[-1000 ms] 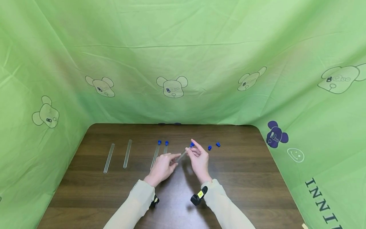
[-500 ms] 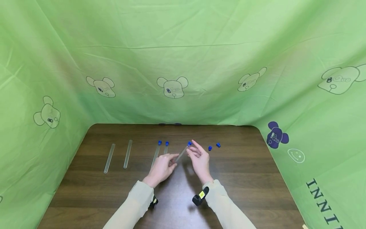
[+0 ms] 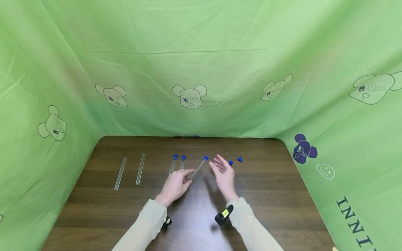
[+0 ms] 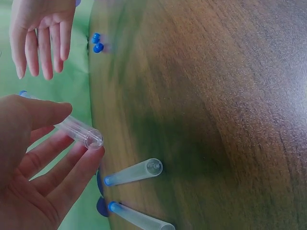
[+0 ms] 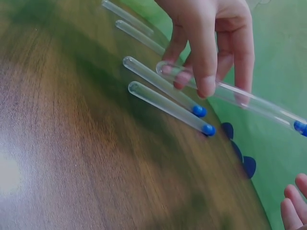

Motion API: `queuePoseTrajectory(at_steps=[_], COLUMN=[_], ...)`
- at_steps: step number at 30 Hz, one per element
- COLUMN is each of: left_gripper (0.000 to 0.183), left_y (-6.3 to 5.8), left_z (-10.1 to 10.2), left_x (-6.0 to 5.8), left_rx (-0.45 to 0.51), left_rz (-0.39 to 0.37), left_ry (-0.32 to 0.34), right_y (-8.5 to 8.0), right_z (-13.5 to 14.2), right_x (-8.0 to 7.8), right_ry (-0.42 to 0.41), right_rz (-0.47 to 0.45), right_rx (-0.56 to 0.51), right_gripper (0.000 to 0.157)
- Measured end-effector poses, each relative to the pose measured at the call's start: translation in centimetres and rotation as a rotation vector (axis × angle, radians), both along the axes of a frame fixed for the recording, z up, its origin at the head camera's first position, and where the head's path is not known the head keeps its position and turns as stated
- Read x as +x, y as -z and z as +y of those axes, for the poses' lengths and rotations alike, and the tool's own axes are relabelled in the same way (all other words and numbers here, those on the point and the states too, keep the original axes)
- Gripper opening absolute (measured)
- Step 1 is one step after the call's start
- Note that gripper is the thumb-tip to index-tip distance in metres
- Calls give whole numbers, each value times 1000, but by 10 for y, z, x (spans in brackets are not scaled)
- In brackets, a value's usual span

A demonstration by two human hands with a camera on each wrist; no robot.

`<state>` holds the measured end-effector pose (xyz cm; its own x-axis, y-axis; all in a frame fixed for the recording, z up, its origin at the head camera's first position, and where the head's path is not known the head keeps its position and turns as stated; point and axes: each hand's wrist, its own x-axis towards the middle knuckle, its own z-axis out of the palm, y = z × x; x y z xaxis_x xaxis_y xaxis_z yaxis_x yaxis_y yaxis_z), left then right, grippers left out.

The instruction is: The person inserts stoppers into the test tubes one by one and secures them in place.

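Observation:
My left hand (image 3: pixel 174 186) pinches a clear test tube (image 3: pixel 197 169) near its rounded end, between thumb and fingers. A blue cap (image 3: pixel 205 158) sits in the tube's far end, which tilts up to the right. Apart from the tube, my right hand (image 3: pixel 225 177) holds nothing, its fingers extended and slightly bent. Two loose blue caps (image 3: pixel 240 159) lie just beyond the right hand. Beside the left hand are two test tubes with blue caps (image 5: pixel 168 108) on the table, partly covered by that hand in the head view.
Two uncapped test tubes (image 3: pixel 120 174) lie apart at the left of the brown wooden table (image 3: pixel 257 209). A green printed cloth (image 3: pixel 220 115) rises behind the table and along both sides.
My right hand has let go of the capped tube and moved a little to the right. The left hand still holds the tube and has shifted slightly left.

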<state>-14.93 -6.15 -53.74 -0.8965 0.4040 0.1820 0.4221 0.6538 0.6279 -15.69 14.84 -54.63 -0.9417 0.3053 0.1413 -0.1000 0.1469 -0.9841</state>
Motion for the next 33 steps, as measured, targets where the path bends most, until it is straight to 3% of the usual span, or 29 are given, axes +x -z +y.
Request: queuePoseTrajectory(at_steps=[16, 33], left_gripper=[42, 43], left_y=[7, 6], left_z=[-6, -15], left_x=[-3, -4], left_rx=[-10, 15], left_rz=[-1, 8], left_ry=[-33, -86], right_y=[3, 15], right_z=[24, 44], right_x=[-2, -5], right_ry=[34, 114], right_rz=[-131, -190], right_rx=[107, 189], right_gripper=[53, 54])
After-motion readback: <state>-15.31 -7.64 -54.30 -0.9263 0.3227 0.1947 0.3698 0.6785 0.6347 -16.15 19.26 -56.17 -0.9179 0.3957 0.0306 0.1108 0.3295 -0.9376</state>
